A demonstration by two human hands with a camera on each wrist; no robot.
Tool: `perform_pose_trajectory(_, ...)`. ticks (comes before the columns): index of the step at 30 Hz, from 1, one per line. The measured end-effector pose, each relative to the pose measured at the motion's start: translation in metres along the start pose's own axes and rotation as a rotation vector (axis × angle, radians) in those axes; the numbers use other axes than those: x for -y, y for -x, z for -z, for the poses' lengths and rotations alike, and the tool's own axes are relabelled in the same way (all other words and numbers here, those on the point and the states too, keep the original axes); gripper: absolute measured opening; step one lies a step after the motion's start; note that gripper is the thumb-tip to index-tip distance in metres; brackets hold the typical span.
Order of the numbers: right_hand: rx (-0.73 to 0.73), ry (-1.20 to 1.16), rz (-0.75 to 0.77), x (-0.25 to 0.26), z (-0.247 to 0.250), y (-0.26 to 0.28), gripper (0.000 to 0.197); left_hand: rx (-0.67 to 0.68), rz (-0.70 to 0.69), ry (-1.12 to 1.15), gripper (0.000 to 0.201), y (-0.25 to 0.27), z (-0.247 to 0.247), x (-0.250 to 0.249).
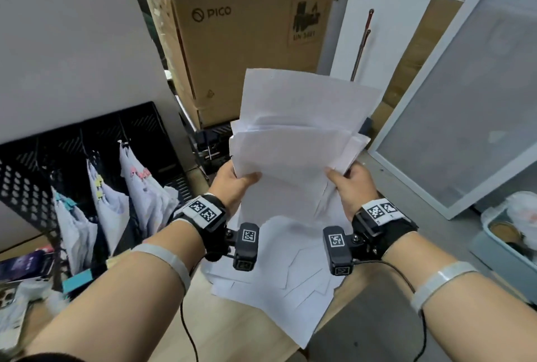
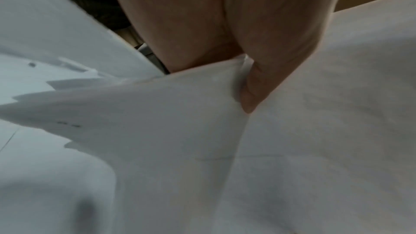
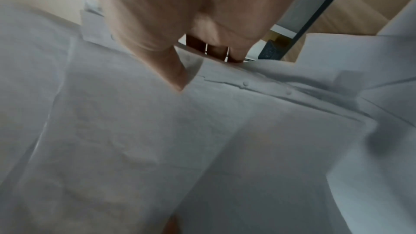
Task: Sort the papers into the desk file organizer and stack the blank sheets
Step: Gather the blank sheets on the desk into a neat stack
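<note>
Now, hands: left hand [image 1: 232, 184] and right hand [image 1: 353, 184] each grip a side of the held sheets [image 1: 293, 140], thumbs on top, fingers curled under; bundle is up off the desk, uneven, edges fanned.
Wrist views: left hand [image 2: 202, 24] thumb pressed on paper [image 2: 292, 131]; right hand [image 3: 180, 15] same, sheets [image 3: 180, 140] fill the view, blurry.
Desk: light wood desk top [image 1: 247, 329], w/ loose white sheets [image 1: 287, 271] spread in a messy overlap right below the hands.
Organizer: black mesh file organizer [image 1: 26, 184] at left by a white wall; its slots hold clipped paper bundles [image 1: 113, 207], clips in diff colours.
Room behind: big cardboard box [image 1: 247, 27] marked PICO, just beyond the desk.
Right side: frosted panel [image 1: 470, 117] in a white frame, leaning; pale blue bin [image 1: 499, 254] near it, contents unclear.
Far left corner: misc small items, too blurred to tell.
</note>
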State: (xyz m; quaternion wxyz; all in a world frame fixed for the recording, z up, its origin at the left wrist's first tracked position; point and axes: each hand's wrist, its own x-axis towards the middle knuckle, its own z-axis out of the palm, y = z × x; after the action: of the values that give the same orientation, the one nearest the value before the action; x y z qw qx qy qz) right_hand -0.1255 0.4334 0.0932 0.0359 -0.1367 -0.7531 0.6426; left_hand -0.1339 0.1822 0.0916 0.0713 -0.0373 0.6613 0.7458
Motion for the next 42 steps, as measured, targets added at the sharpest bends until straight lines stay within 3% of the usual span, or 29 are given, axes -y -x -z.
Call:
perform_pose_trajectory(5, -0.020, 0.037, -0.043, -0.020, 0.006, 0.002, 0.026, -0.026, 0.005, -0.078, 0.038, -0.006, -0.009, 0.036)
perform_pose_trajectory(8, 0.014, 0.030, -0.104, -0.038, 0.006, -0.003, 0.037, -0.038, 0.007, -0.118, 0.042, -0.007, -0.013, 0.053)
perform_pose_trajectory(13, 0.022, 0.010, -0.141, -0.043, 0.002, -0.009, 0.034, -0.062, 0.031, -0.197, 0.066, -0.016, -0.019, 0.064)
perform_pose_trajectory(17, -0.018, 0.025, -0.174, -0.032, -0.001, -0.017, 0.020, -0.170, -0.001, -0.107, 0.029, -0.024, -0.026, 0.059)
perform_pose_trajectory(20, -0.029, -0.035, -0.080, -0.010, -0.001, -0.020, 0.011, -0.200, -0.068, -0.045, 0.017, -0.033, -0.032, 0.040)
perform_pose_trajectory(23, -0.008, -0.059, -0.012, -0.003, -0.001, -0.025, 0.024, -0.172, -0.083, -0.032, 0.029, -0.039, -0.029, 0.035)
perform_pose_trajectory(27, 0.038, 0.009, -0.190, -0.029, -0.002, -0.018, 0.044, -0.109, -0.031, -0.088, 0.052, -0.032, -0.025, 0.054)
perform_pose_trajectory(32, -0.020, -0.007, -0.228, -0.029, 0.004, -0.015, 0.027, -0.083, 0.035, -0.156, 0.067, -0.036, -0.026, 0.062)
perform_pose_trajectory(34, -0.021, -0.019, -0.207, -0.026, 0.002, -0.015, 0.034, -0.097, 0.052, -0.177, 0.071, -0.040, -0.028, 0.064)
perform_pose_trajectory(38, -0.028, -0.118, -0.122, -0.017, 0.001, -0.010, 0.058, -0.089, 0.020, -0.176, 0.045, -0.041, -0.029, 0.062)
perform_pose_trajectory(42, -0.065, -0.199, -0.006, 0.012, 0.002, -0.016, 0.052, -0.061, 0.021, -0.162, 0.025, -0.042, -0.030, 0.062)
